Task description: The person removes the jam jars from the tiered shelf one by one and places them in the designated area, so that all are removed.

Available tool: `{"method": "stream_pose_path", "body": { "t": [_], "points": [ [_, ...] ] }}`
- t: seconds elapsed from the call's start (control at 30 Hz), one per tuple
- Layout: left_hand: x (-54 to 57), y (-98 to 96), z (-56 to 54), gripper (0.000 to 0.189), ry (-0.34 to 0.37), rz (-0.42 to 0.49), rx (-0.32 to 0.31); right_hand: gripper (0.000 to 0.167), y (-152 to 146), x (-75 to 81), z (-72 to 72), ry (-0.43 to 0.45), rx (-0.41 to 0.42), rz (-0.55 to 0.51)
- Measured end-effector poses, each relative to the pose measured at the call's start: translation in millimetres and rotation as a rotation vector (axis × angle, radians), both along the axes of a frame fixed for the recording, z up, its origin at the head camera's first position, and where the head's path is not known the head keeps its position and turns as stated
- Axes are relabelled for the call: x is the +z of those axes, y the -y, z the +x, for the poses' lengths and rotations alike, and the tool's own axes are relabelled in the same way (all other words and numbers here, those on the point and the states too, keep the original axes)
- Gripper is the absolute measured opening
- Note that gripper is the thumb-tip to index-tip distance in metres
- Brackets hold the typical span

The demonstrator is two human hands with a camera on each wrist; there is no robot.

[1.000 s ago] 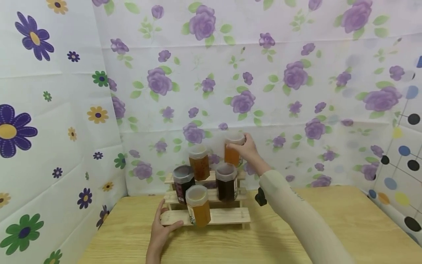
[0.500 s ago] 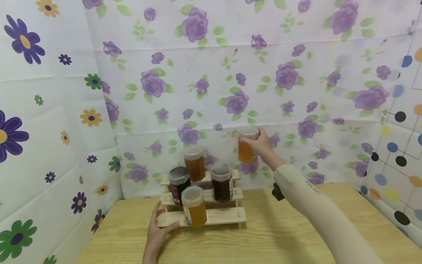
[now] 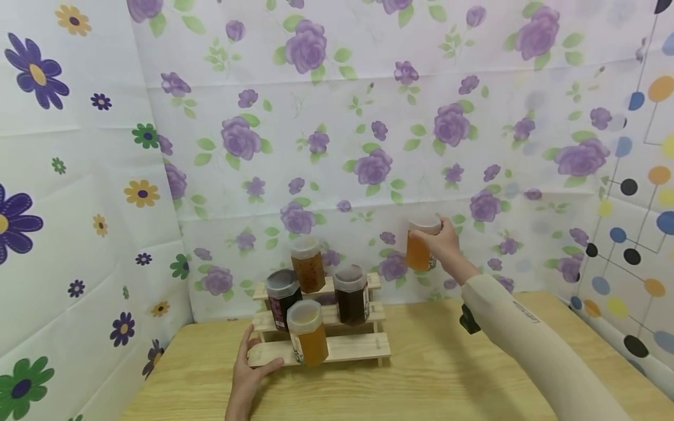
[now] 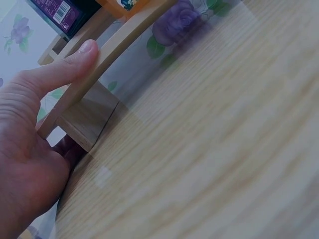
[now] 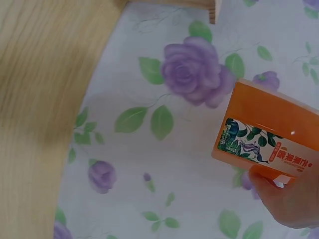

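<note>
My right hand (image 3: 444, 242) grips a jar of orange jam (image 3: 418, 254) by its upper part and white lid, held in the air right of the wooden stand. Its printed label (image 5: 264, 147) shows in the right wrist view. At the left end of the three-tier wooden stand (image 3: 358, 346), my left hand (image 3: 246, 374) holds the lowest step, thumb on the board and fingers around the side. On that step is another orange jar (image 3: 312, 345). Two dark jars, one left (image 3: 281, 298) and one right (image 3: 351, 301), stand on the middle step. A reddish-brown jar (image 3: 309, 270) stands on the top step.
The stand is on a light wooden table (image 3: 421, 374), near its back edge. Behind it hangs a rose-printed cloth (image 3: 326, 146). Patterned cloths close off the left side (image 3: 89, 222) and the right side (image 3: 632, 234).
My right hand has carried the orange jam jar from above the stand's top right end out to the right, lowering it slightly at the end. My left hand stays on the stand.
</note>
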State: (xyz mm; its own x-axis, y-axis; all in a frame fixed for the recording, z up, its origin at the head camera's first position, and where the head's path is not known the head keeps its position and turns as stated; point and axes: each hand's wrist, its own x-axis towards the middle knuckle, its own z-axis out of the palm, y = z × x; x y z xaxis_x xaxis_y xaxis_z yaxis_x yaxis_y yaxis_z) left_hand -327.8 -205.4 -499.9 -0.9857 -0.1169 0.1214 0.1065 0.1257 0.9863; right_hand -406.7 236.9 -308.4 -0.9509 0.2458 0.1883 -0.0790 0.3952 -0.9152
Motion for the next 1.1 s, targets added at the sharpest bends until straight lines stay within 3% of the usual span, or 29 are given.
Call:
{"method": "stream_pose_path", "body": {
  "t": [0.3, 0.57, 0.83, 0.97, 1.1],
  "points": [
    [-2.5, 1.2, 2.0, 0.110, 0.012, -0.013, -0.001, 0.104, -16, -33.0, 2.9, 0.035, -0.022, -0.061],
    [-3.2, -1.9, 1.9, 0.109, -0.001, -0.043, -0.026, 0.106, -31, -76.3, 8.4, 0.096, -0.029, -0.066],
    [-4.2, -2.9, 0.9, 0.109, 0.002, -0.001, -0.032, 0.096, -33, -107.2, 10.6, 0.090, -0.053, -0.032],
    [-2.1, 0.5, 0.8, 0.110, -0.007, 0.005, -0.033, 0.101, -31, -116.7, 10.5, 0.136, -0.029, 0.003],
    [0.4, 4.0, 0.2, 0.109, -0.013, -0.003, -0.039, 0.099, -36, -130.0, 10.7, 0.150, 0.050, 0.070]
  ]
}}
